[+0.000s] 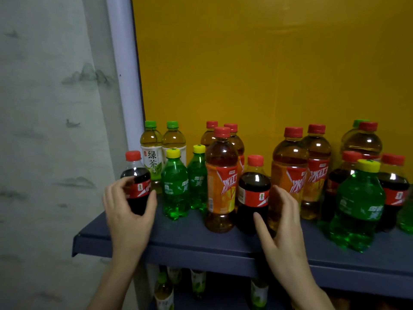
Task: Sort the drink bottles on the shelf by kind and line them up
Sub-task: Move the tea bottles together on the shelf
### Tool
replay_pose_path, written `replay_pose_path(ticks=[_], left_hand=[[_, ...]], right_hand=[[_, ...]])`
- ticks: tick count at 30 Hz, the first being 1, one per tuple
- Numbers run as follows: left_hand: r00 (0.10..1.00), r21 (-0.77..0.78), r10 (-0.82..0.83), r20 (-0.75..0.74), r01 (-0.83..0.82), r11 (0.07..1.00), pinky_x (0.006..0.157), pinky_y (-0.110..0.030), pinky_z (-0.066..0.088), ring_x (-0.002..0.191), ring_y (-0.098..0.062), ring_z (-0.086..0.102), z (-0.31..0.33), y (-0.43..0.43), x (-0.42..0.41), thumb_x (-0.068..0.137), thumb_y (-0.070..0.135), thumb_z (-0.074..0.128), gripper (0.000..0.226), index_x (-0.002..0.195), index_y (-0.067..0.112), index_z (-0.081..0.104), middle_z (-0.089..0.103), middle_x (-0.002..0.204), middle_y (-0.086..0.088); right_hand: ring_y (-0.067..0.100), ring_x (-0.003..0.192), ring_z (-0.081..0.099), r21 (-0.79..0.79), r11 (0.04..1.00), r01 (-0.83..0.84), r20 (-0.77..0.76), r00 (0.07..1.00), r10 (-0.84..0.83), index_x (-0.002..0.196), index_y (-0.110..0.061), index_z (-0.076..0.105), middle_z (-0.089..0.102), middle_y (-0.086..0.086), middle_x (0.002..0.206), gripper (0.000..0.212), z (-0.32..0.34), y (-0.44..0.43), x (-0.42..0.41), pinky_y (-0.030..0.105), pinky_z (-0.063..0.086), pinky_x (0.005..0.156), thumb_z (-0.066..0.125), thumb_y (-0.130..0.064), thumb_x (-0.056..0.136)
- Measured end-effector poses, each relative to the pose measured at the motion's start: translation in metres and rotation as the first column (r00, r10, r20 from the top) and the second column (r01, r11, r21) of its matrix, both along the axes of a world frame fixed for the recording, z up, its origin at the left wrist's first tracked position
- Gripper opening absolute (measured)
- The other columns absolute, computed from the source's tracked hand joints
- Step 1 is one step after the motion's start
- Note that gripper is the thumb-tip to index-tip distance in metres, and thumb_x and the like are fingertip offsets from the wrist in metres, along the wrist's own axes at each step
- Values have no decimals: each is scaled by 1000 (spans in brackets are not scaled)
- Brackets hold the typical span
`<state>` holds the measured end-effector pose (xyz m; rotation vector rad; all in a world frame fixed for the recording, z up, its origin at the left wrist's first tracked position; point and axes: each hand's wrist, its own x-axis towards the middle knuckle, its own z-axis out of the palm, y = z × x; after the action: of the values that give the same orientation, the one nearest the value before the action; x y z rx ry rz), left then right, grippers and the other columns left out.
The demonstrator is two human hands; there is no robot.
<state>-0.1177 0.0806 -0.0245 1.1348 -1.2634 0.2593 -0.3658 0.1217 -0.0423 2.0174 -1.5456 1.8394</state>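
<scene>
My left hand (pixel 128 217) grips a small cola bottle (pixel 137 175) with a red cap at the shelf's left end. My right hand (pixel 280 222) is open, fingers spread around a second cola bottle (pixel 253 189) in the middle, thumb at its front, not clearly gripping it. Two green tea bottles (pixel 152 151) stand at the back left. Two green soda bottles (pixel 175 184) with yellow caps stand before them. Several iced red tea bottles (pixel 221 177) with red caps stand in the middle. On the right, another green soda (pixel 357 206), colas (pixel 393 189) and teas are mixed.
The dark blue shelf (pixel 201 245) has a yellow back panel (pixel 268 63) and a pale post (pixel 125 63) at its left. A patterned wall (pixel 44 130) lies to the left. Green tea bottles (pixel 164 291) stand on the shelf below.
</scene>
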Motion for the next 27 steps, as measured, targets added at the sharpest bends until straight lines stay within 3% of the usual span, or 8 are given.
replay_pose_path(ticks=[3,6,10,15,22,27], left_hand=[[995,135,-59,-79,69,988,91,-32,37,112,-26,45,-4,-14,20,73,17,77,66,126,3,40,43,122,-16],[962,261,-216,-169,255,931,97,-35,40,116,-18,45,-8,-27,35,69,21,79,81,135,13,31,43,130,-5],[910,354,-335,-244,405,843,87,-31,40,109,-22,53,-13,-35,44,73,18,77,64,126,13,42,53,114,1],[874,340,-401,-274,478,810,89,-33,43,105,-18,54,-17,-31,51,71,18,77,61,124,14,47,57,111,2],[834,277,-479,-275,546,791,91,-31,46,101,-15,59,-20,-10,56,62,17,82,64,119,12,54,62,109,1],[771,239,-581,-261,635,734,85,-20,46,90,13,58,-14,13,39,56,23,82,62,112,23,55,60,100,21]], right_hand=[[2,132,25,38,999,15,28,999,-16,143,-13,23,29,-3,145,65,1,-9,14,3,18,105,55,-21,88],[10,138,23,84,995,52,72,996,-58,146,-15,13,24,1,151,74,-2,-15,28,23,23,111,58,-19,88],[21,137,29,152,975,163,66,982,-175,146,-11,13,30,7,148,80,-4,-21,37,35,30,110,64,-23,85],[22,131,36,183,956,229,25,971,-237,144,-12,18,34,5,143,76,1,-14,42,39,35,102,63,-27,85],[17,130,37,180,949,260,49,961,-273,142,-15,23,37,2,141,77,2,11,47,41,31,103,67,-33,81],[15,121,43,170,947,274,98,951,-293,138,-15,32,42,1,131,75,1,35,44,31,37,97,72,-32,76]])
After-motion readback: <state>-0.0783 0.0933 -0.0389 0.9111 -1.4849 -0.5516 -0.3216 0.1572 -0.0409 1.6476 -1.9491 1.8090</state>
